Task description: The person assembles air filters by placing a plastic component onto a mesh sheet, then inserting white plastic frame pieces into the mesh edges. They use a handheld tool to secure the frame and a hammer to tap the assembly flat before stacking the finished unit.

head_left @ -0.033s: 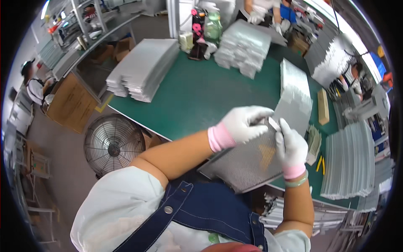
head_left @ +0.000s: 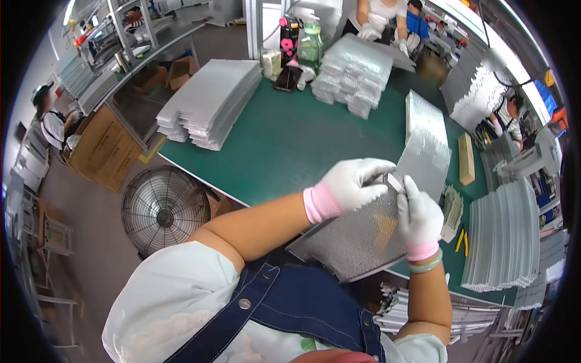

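Observation:
Both my hands wear white gloves with pink cuffs. My left hand [head_left: 354,181] curls over the top edge of a grey metal mesh panel [head_left: 357,242] that lies tilted over the near edge of the green table [head_left: 290,139]. My right hand [head_left: 417,221], with a green bangle at the wrist, grips the panel's right corner. Its forefinger points up against a small white strip [head_left: 394,181] pinched between the two hands. Just beyond them stands a pile of similar panels [head_left: 426,142].
More panel stacks lie at the table's far left [head_left: 209,103], far middle [head_left: 354,69] and right [head_left: 499,242]. A wooden block [head_left: 465,158] and yellow-handled pliers [head_left: 462,240] lie to the right. A floor fan [head_left: 164,209] and cardboard box [head_left: 103,148] stand left. Other people [head_left: 387,18] work beyond.

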Demonstrator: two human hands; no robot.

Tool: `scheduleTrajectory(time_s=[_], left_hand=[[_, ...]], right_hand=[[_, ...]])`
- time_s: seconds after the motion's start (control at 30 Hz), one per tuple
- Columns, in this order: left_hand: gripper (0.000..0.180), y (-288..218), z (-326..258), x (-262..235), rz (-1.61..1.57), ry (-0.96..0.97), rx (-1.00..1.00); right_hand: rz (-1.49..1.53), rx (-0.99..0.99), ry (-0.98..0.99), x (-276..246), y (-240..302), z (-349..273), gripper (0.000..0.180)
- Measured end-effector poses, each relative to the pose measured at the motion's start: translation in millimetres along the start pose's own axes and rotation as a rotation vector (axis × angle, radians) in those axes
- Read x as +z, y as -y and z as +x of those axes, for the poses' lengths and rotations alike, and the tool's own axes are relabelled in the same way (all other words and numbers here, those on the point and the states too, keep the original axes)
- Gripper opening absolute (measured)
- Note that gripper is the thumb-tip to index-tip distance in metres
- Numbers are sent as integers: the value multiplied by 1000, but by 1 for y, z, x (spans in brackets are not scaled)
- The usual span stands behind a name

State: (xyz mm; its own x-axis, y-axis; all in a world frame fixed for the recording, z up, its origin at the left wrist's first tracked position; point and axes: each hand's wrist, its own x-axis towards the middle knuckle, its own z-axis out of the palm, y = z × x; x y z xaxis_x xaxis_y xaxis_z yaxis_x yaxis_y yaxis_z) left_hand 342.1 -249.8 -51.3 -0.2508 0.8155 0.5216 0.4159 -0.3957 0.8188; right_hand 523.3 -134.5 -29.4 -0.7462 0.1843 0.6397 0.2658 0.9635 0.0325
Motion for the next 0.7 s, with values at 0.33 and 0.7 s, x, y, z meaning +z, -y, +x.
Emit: scheduleTrajectory(time_s=[0.33,0.7], left_hand=[[37,10,-6,-2,27,-55,-50],[52,19,-51,18,235,-228,67]], right_hand=[[196,66,37,9,8,8,38],[134,58,-31,-1,19,5,38]])
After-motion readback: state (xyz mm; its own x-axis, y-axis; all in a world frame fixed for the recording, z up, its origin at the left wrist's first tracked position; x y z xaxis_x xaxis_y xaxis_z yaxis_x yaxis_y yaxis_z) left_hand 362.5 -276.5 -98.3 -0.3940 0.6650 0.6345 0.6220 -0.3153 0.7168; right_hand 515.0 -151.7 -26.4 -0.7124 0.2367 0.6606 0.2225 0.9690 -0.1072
